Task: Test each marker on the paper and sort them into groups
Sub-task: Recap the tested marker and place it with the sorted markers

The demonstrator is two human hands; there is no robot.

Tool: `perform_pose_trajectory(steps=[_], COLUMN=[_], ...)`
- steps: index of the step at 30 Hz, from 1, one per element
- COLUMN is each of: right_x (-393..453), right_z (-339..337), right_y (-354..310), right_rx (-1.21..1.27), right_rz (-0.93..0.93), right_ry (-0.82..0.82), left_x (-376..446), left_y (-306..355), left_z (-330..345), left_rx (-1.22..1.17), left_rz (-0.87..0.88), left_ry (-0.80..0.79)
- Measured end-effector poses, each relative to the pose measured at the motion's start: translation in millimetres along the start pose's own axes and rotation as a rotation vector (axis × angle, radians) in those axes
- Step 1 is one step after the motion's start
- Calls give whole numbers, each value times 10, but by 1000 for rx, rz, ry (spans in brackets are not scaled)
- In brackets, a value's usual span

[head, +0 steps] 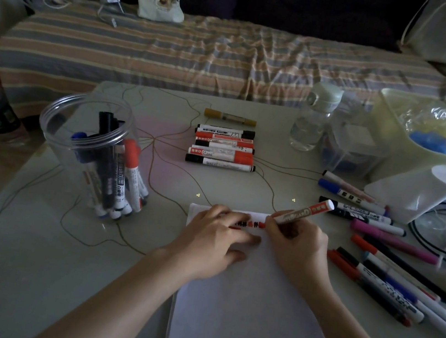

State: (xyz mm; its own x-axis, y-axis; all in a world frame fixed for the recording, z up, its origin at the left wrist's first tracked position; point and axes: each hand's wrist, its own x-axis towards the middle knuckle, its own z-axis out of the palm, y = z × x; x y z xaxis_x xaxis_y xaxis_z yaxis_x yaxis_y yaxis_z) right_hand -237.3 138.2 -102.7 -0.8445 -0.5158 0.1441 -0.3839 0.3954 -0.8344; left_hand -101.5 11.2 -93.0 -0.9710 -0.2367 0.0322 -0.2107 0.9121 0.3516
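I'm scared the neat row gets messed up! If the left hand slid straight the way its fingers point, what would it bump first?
The left hand lies flat on the paper, fingers pointing up and right. It would probably first meet the right hand gripping the red marker, not the marker row, though depth is hard to judge.

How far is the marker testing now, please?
Partly done. A row of six lies sorted mid-table, one yellow marker beyond it, more at the right. In hand: the right hand writes with a red marker on the paper, which the left hand steadies. Left: those in the jar.
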Motion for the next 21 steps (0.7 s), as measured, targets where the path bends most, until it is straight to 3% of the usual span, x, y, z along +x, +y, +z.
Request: perform_pose_trajectory(steps=[5,9,15,18,21], right_x=[-6,2,17,50,-3], right_z=[-4,3,-107,-254,-453], right_y=[-16,-18,-160,-341,-544], right_rx=[30,35,271,330,327], right_rz=[4,22,159,219,165], right_ry=[8,17,-50,-194,-287], left_x=[-6,-18,-22,-50,-144], left_y=[19,-30,-49,57,155], left_z=[-14,-13,-26,-145,-293], left_rx=[-13,-49,-19,-160,-444], left_rz=[20,-6,-81,-128,-266], left_ry=[40,205,286,364,380])
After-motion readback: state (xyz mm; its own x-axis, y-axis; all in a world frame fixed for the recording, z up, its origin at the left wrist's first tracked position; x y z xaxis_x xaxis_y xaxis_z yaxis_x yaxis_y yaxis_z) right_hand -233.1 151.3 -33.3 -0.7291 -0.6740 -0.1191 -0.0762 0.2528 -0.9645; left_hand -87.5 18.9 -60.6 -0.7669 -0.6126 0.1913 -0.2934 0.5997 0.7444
